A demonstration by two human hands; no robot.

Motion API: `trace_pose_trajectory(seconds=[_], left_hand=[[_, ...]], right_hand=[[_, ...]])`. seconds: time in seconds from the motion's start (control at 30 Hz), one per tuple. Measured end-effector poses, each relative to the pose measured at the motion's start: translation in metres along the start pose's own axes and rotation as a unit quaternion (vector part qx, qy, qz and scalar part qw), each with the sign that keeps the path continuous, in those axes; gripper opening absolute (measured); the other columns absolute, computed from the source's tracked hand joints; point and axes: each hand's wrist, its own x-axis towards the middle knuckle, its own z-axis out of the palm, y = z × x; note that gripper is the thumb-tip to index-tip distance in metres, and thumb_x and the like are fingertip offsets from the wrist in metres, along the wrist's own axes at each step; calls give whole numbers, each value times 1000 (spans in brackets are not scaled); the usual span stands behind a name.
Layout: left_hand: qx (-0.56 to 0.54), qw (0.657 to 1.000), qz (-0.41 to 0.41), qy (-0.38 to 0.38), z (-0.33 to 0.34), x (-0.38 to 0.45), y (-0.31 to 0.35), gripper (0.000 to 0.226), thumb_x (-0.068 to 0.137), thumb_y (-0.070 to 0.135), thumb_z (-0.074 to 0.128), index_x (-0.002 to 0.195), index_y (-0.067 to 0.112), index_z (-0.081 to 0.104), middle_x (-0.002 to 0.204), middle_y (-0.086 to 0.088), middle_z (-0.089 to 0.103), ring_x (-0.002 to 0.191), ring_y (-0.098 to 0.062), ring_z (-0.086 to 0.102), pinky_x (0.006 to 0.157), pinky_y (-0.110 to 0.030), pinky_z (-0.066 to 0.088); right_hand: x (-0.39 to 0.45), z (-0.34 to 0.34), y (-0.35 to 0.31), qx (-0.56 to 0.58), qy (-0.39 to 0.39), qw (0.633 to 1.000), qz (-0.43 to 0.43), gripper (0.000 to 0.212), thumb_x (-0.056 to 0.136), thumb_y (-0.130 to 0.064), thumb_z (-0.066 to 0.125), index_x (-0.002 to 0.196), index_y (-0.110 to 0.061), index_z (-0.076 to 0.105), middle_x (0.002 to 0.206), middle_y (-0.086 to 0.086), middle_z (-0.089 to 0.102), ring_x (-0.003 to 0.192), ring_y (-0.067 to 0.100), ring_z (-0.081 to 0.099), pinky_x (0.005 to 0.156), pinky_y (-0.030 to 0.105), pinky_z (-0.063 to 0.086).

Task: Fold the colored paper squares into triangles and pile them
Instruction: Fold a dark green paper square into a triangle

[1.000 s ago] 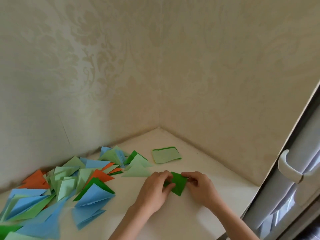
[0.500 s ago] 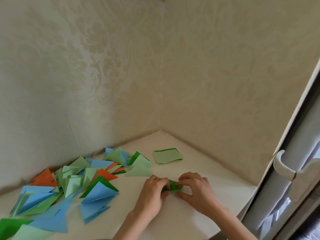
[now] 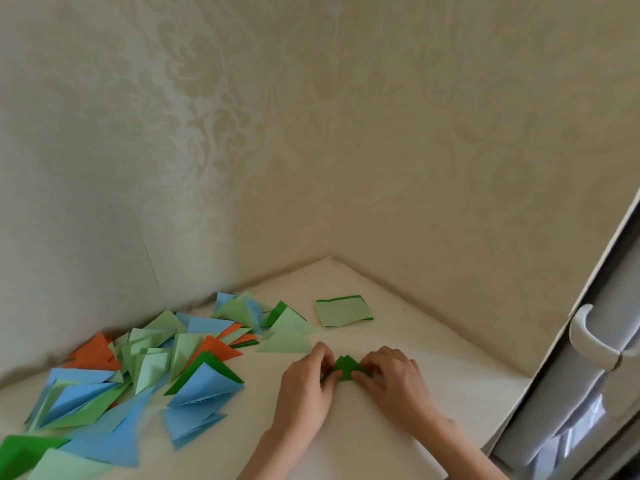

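Since half a second ago: dark green paper (image 3: 343,368) risen from a flat sliver between my fingers to a small peaked triangle, its point standing above my knuckles; both hands little shifted.

Item 1. Left hand (image 3: 306,386): fingers curled, pinching the left corner of the dark green paper against the white tabletop (image 3: 433,362).

Item 2. Right hand (image 3: 389,381): fingers curled, pinching the right corner of the same paper (fingertips partly hidden under the knuckles, so I cannot tell how much paper lies beneath them).

Item 3. Dark green paper: held between my two sets of fingertips, low on the tabletop, folded, with two or three overlapping points showing.

Item 4. Unfolded stack of squares (image 3: 343,311): pale green on top, a dark green edge showing along its far side; lies beyond my fingers, apart from them, towards the corner of the walls.

Item 5. Pile of folded triangles (image 3: 194,368): blue, pale green, dark green and orange, loosely heaped and overlapping; spreads away to the left of my left fingers. Its nearest piece, a pale green triangle (image 3: 284,346), lies just beside my left fingertips.

Item 6. White handle (image 3: 588,341): well to the right of my right fingers, on a pale frame.
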Motion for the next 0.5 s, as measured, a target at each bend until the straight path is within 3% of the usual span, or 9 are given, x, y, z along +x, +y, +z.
trace_pose_trajectory(seconds=[0.17, 0.5], left_hand=[[-8, 999, -29, 15, 7, 2, 3, 24, 81, 37, 72, 91, 26, 53, 79, 14, 61, 72, -4, 57, 62, -15, 42], [-70, 993, -89, -15, 6, 10, 1, 34, 73, 23, 82, 90, 26, 51, 79, 12, 60, 73, -2, 57, 62, -10, 42]], right_hand=[[4, 2, -2, 5, -10, 1000, 23, 20, 90, -55, 50, 86, -36, 54, 87, -14, 52, 89, 10, 47, 81, 28, 33], [5, 7, -8, 49, 31, 994, 88, 22, 78, -53, 67, 89, -38, 54, 83, -16, 56, 85, 3, 49, 76, 26, 31]])
